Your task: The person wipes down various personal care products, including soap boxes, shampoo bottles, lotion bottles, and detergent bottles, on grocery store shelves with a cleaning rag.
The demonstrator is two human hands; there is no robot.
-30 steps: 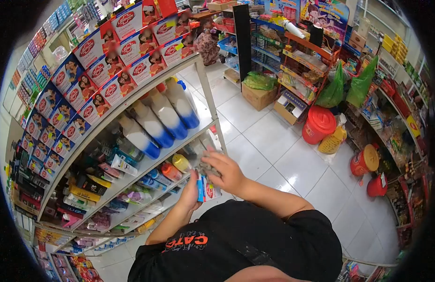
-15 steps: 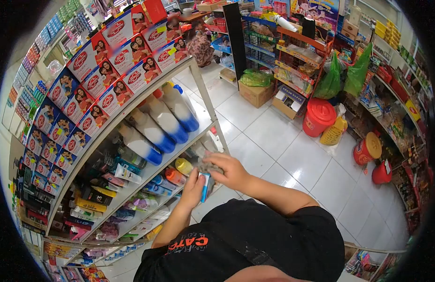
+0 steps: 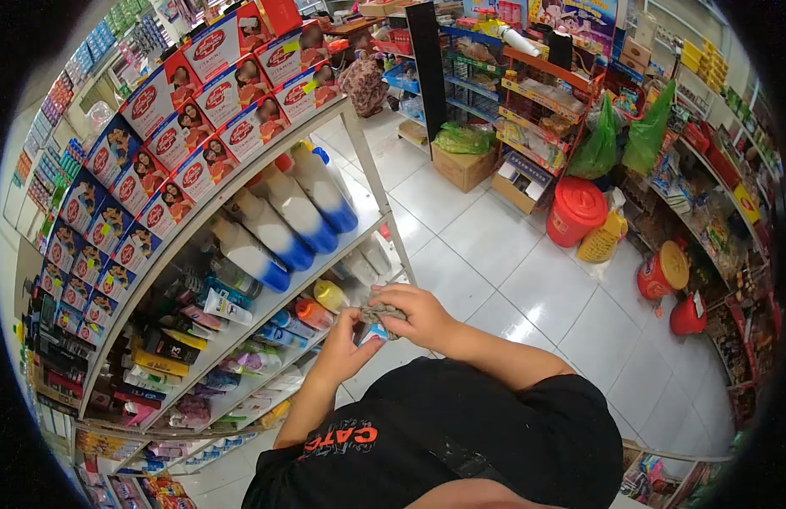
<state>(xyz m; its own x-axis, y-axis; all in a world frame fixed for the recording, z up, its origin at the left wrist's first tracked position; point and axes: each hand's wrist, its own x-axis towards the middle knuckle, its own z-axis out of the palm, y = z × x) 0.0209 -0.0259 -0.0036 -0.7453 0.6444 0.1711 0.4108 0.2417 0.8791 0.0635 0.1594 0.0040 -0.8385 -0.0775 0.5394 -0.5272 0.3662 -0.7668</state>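
Observation:
Close in front of my chest, beside the shelf, both hands meet around a small blue and white item [image 3: 374, 333]. My left hand [image 3: 344, 343] grips it from the left. A crumpled grey cloth [image 3: 377, 313] is in my right hand [image 3: 416, 316], pressed over the item's top and side. The fingers of both hands are closed, and cloth and fingers hide part of the item. On the shelf just left of my hands are a yellow bottle [image 3: 329, 294] and an orange bottle [image 3: 314, 313]. White and blue bottles [image 3: 291, 216] lean on the shelf above.
Red and white soap boxes [image 3: 227, 97] are stacked on the shelf top at left. Ahead stand a cardboard box [image 3: 463, 168], a red lidded bucket [image 3: 577, 210] and a wire rack [image 3: 541, 102]. Someone in patterned clothing [image 3: 363, 85] is low at the back. Stocked shelves [image 3: 707, 212] curve along the right.
The blue and white item has turned and shows less of its side. The cloth has moved down over it, and my left hand has shifted slightly.

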